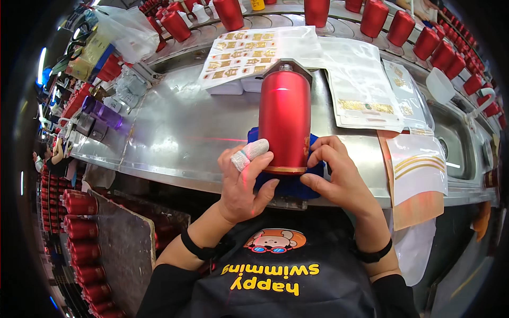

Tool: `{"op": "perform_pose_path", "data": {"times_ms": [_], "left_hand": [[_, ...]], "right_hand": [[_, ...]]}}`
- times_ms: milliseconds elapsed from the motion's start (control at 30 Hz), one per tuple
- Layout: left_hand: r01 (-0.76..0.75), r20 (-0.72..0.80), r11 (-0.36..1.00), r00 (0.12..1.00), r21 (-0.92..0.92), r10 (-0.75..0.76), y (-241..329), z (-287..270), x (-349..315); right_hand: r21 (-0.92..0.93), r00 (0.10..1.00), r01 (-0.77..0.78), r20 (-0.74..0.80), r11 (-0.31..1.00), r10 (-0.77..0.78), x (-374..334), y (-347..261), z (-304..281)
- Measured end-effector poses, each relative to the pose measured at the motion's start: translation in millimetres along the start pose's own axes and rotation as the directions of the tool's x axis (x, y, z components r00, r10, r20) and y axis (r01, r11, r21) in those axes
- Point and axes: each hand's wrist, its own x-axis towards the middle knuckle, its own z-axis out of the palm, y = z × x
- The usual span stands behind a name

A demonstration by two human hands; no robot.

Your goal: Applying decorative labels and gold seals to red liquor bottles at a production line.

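Note:
A glossy red bottle lies with its neck away from me and its gold-rimmed base toward me. Under it is blue material, and a dark angled holder stands behind its neck. My left hand, one finger wrapped in white, grips the bottle's lower left side. On the lower right, my right hand has bent fingers at the side and the thumb by the base rim. A small gold decal shows near those fingers.
Sheets of gold decals and white backing sheets lie across the metal table. A sink is at the right. Red bottles line the far conveyor. More bottles stand lower left, beside a board.

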Motion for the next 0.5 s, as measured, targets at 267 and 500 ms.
{"op": "perform_pose_path", "data": {"times_ms": [267, 500], "left_hand": [[0.028, 0.005, 1.000, 1.000, -0.011, -0.028, -1.6, 4.2, -2.6], [0.061, 0.003, 0.998, 0.998, -0.020, -0.061, 0.4, 4.1, -4.5]], "right_hand": [[0.071, 0.994, 0.107, -0.015, 0.992, -0.106, -1.1, 3.0, -0.1], [-0.037, 0.999, 0.026, -0.033, 0.999, -0.027, -1.7, 1.2, 2.1]]}}
